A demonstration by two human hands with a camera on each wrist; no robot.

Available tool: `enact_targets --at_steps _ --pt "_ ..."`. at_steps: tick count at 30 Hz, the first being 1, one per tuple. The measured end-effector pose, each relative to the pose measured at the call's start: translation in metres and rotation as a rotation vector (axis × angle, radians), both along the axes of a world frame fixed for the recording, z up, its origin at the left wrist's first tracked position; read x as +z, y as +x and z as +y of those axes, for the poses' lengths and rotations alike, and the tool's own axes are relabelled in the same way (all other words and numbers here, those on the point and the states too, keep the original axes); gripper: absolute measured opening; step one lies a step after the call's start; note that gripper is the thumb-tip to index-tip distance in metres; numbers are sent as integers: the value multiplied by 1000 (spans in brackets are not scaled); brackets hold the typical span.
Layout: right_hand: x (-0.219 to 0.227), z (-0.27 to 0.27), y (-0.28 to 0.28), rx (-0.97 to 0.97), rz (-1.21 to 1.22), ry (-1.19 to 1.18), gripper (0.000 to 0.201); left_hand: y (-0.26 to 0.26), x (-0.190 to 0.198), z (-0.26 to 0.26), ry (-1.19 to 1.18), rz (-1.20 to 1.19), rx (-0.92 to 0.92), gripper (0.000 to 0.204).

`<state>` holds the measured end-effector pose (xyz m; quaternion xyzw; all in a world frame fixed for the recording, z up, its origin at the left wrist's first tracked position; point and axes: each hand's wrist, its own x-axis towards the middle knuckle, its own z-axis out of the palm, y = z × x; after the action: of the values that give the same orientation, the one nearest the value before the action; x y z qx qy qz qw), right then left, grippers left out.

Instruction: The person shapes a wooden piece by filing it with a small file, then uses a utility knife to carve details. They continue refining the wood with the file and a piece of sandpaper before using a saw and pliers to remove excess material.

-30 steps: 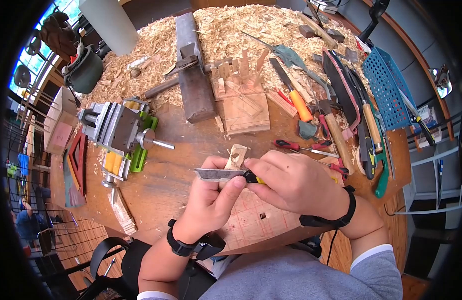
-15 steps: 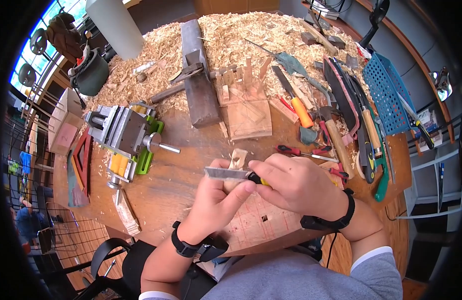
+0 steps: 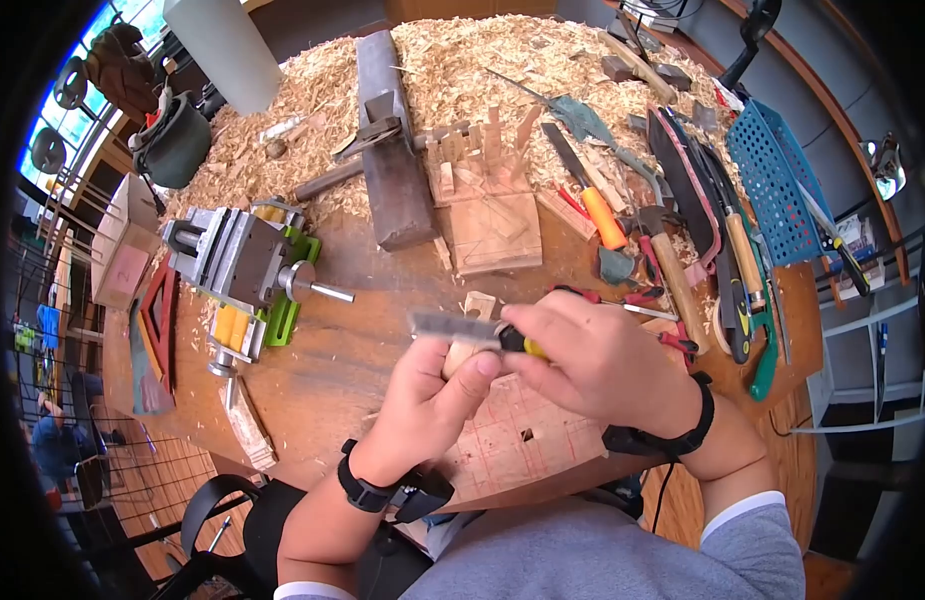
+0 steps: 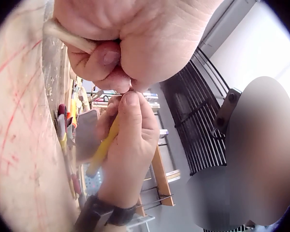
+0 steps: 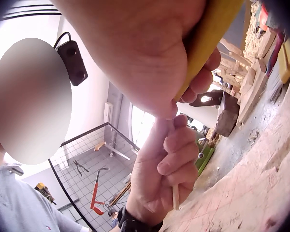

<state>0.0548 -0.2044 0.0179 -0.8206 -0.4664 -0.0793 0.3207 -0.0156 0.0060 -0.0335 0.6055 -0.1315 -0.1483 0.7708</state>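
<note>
My left hand (image 3: 422,395) grips a small pale wood piece (image 3: 481,304), whose notched end stands up beyond the fingers in the head view. In the left wrist view a thin pale end of the wood (image 4: 67,36) sticks out of the curled fingers. My right hand (image 3: 607,365) holds a tool by its yellow and black handle (image 3: 522,342); its flat grey blade (image 3: 452,327), blurred, lies across the wood above my left fingers. The yellow handle (image 5: 210,43) runs through the right palm. Both hands meet at the tool, the left thumb near the blade's base.
A board with red lines (image 3: 512,440) lies under the hands at the front edge. A metal vise (image 3: 232,260) stands left, a dark beam (image 3: 394,180) behind, wood shavings (image 3: 482,60) at the back. Hammer (image 3: 672,270), saws, screwdrivers and a blue basket (image 3: 772,180) are on the right.
The blade, sharp a moment ago, is blurred now and has shifted slightly up relative to the left hand. The right hand has risen slightly. Both hands keep their holds.
</note>
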Motion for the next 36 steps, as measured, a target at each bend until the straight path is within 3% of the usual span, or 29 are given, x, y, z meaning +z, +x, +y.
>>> enact_targets --at_steps 2,3,5,6,12,17,22,26,29,31,36 --pt "-1 -4 5 -8 51 63 34 -2 19 -15 -27 190 189 32" --pt "-1 -6 7 -16 103 123 35 -1 17 -15 -29 188 189 32" --pt "2 -7 8 -14 130 143 35 1 8 -13 -387 225 110 37" --pt "3 -7 10 -19 137 146 35 1 4 -10 -415 241 93 46" --pt "6 -7 9 -56 249 158 30 5 12 -7 -552 345 106 47" --pt "4 -8 10 -37 269 109 27 5 7 -4 -610 366 109 49" --pt "3 -9 8 122 270 2 30 2 6 -2 -637 382 123 52" --pt "2 -8 8 117 215 2 30 2 4 0 -671 415 86 55" --pt "1 -8 11 1 129 37 30 3 5 0 -700 433 73 55" --pt "2 -11 14 -92 171 120 30 5 5 0 -722 425 52 55" --pt "11 -10 12 76 400 214 24 5 6 -3 -645 335 73 61"
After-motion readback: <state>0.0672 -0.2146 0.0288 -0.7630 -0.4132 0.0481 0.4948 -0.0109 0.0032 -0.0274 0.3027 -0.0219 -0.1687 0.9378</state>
